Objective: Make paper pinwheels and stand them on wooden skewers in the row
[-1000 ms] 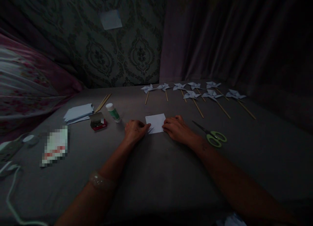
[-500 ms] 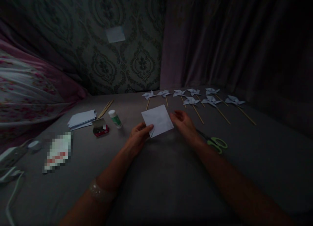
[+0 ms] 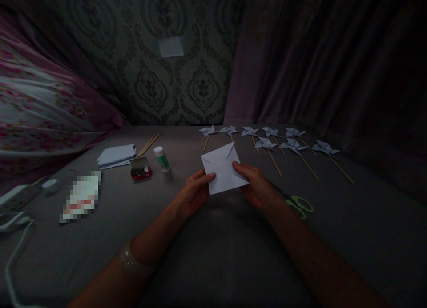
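A square sheet of white paper (image 3: 223, 172) is held up above the table between both hands, with cut or crease lines running in from its corners. My left hand (image 3: 195, 192) pinches its lower left edge, thumb on top and fingers underneath. On the right edge, my right hand (image 3: 255, 183) grips the same sheet, its thumb lying on the paper. Green-handled scissors (image 3: 300, 204) lie just beyond my right wrist, their blades partly hidden by it. Behind the sheet are several white paper pinwheels (image 3: 293, 146) on wooden sticks.
On the left stand a glue stick (image 3: 162, 159) and an open red box of small metal pieces (image 3: 140, 171). Near them lie a paper stack (image 3: 116, 156) and wooden sticks (image 3: 148, 144). A power strip (image 3: 20, 197) with a white cable sits at the far left.
My right hand, apart from the paper before, has closed on its right edge. The sheet has turned slightly and a line near its top corner shows. The camera view has shifted a little.
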Motion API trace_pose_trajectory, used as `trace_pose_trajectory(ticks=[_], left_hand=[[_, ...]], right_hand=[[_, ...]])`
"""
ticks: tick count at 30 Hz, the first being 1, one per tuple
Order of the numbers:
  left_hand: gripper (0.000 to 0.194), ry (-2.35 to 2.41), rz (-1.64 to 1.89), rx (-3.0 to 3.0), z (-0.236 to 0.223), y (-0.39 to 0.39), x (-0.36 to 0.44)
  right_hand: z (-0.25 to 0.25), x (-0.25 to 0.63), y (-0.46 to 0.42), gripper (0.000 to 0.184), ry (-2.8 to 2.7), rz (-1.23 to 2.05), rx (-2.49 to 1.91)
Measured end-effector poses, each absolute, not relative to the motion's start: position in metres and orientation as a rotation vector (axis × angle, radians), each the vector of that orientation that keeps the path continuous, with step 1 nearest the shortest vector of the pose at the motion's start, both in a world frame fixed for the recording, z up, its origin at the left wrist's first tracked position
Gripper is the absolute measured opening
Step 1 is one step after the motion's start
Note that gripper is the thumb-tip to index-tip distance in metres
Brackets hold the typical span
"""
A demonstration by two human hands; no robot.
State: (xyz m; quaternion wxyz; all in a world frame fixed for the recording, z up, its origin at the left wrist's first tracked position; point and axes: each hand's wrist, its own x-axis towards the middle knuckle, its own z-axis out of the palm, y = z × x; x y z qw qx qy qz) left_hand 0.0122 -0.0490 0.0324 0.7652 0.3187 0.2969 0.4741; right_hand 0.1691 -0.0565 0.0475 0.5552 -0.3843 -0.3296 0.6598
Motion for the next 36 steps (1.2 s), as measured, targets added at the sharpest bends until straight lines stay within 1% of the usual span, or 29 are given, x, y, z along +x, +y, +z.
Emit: trace_pose_trajectory(ticks=[14,19,24,26,28,31,33,34,36], left_hand=[[0.029,0.605,0.935,0.593,0.041,-0.056,0.010],[0.036,0.553,0.920,0.612,0.041,-0.056,0.010],[0.034,0.534,0.944,0.580,0.041,-0.056,0.011],[0.032,0.535,0.978,0.569,0.039,-0.055,0.012],[0.029,0.553,1.011,0.569,0.035,-0.053,0.013],[0.021,0.702,1.047,0.575,0.029,-0.048,0.014],[0.016,0.862,1.063,0.561,0.025,-0.044,0.014],[0.014,0.926,1.070,0.550,0.024,-0.043,0.014],[0.012,0.986,1.092,0.533,0.021,-0.040,0.014]], right_hand=[[0.042,0.168,-0.056,0.019,-0.729,1.647,-1.056],[0.046,0.166,-0.060,0.024,-0.780,1.610,-1.035],[0.050,0.168,-0.064,0.034,-0.889,1.503,-1.044],[0.051,0.170,-0.064,0.037,-0.951,1.379,-1.070],[0.051,0.173,-0.064,0.036,-1.057,1.114,-1.123],[0.052,0.177,-0.066,0.027,-1.299,0.456,-1.180],[0.050,0.177,-0.068,0.029,-1.483,0.066,-1.176],[0.048,0.177,-0.069,0.032,-1.589,-0.056,-1.176],[0.043,0.174,-0.071,0.038,-1.827,-0.166,-1.187]])
